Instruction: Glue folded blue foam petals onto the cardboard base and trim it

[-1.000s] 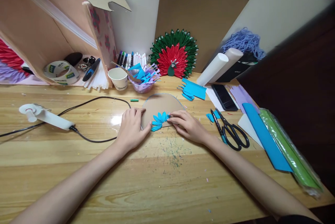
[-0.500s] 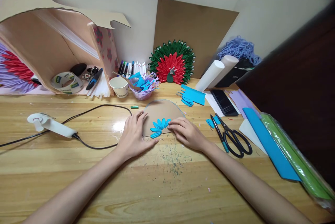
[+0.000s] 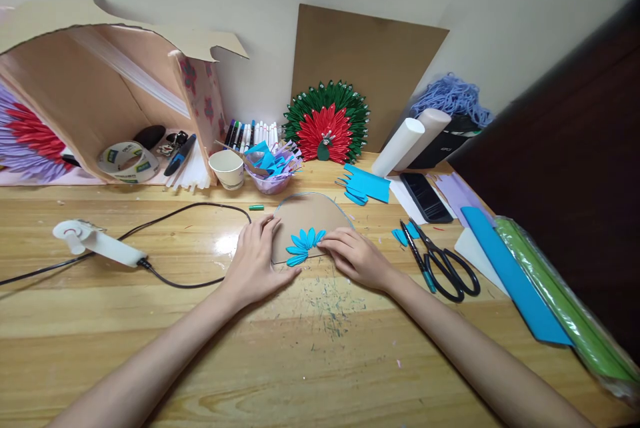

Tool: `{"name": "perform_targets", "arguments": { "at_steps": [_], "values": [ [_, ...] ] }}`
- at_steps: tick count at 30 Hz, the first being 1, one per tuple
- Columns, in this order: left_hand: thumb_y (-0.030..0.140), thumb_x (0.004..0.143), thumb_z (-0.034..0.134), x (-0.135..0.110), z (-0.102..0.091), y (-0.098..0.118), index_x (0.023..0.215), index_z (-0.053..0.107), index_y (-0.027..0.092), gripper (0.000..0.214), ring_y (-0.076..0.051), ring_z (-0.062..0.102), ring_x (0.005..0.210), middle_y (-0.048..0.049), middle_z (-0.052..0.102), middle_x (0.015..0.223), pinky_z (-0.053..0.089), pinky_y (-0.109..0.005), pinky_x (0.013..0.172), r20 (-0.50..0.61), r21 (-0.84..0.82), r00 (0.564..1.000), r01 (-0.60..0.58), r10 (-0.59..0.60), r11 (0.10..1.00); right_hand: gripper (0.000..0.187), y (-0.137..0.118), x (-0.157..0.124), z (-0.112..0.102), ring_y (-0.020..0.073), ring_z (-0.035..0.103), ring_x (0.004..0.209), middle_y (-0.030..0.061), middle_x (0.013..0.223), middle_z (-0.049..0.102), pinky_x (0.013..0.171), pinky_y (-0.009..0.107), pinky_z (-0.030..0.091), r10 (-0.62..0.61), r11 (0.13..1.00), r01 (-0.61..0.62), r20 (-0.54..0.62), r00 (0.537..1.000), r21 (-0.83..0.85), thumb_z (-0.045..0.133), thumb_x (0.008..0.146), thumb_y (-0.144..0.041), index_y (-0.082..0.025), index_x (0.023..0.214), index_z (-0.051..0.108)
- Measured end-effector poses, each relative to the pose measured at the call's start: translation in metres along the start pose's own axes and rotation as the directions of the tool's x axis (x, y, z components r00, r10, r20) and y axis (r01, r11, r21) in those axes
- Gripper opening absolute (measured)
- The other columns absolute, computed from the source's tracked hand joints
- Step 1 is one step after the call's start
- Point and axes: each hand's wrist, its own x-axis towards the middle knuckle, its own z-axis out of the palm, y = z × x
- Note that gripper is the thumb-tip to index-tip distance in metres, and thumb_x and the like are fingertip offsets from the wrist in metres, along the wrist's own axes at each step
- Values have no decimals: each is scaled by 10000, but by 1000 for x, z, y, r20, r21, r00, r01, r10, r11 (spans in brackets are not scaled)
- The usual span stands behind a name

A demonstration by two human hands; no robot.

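A half-round brown cardboard piece (image 3: pixel 306 215) lies flat on the wooden table (image 3: pixel 150 348). A small fan of blue paper petals (image 3: pixel 301 246) sits at its near edge. My left hand (image 3: pixel 257 259) lies flat with fingers stretched out, pressing the left side of the cardboard. My right hand (image 3: pixel 355 256) rests on the table at the right of the petals, its fingertips touching the rightmost petal, fingers close together and curled slightly.
A glue gun (image 3: pixel 97 241) with a black cord lies at left. Black scissors (image 3: pixel 445 260) and a pen lie at right, beside blue and green sheets (image 3: pixel 515 275). Behind are a paper cup (image 3: pixel 227 167), a bowl of petals (image 3: pixel 273 165), blue cut pieces (image 3: pixel 367 183), a phone (image 3: pixel 425 188), a finished red-green fan (image 3: pixel 327 123).
The head view has tilted so the scene sits a little lower in frame. Both hands stay on the cardboard and petals with hardly any movement.
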Motion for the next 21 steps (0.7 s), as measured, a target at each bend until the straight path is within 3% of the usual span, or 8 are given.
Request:
{"name": "perform_targets", "arguments": {
  "at_steps": [10, 21],
  "values": [
    [504, 645, 644, 1, 0, 0, 1272, 338, 170, 774, -313, 376, 1189, -144, 386, 1282, 318, -487, 998, 13, 18, 1000, 7, -7, 1000, 300, -2, 1, -1, 216, 491, 1056, 106, 1135, 550, 887, 397, 443, 29, 1000, -29, -5, 1000, -4, 444, 849, -149, -192, 1130, 539],
    [522, 661, 625, 0, 0, -1, 1276, 335, 182, 760, -312, 388, 1177, -142, 394, 1274, 330, -493, 980, 11, 32, 1000, -8, 7, 999, 309, -3, 4, 1, 213, 487, 1054, 92, 1088, 576, 910, 401, 421, 64, 997, -65, 29, 998, 31, 439, 822, -124, -191, 1118, 500]
  ]
}}
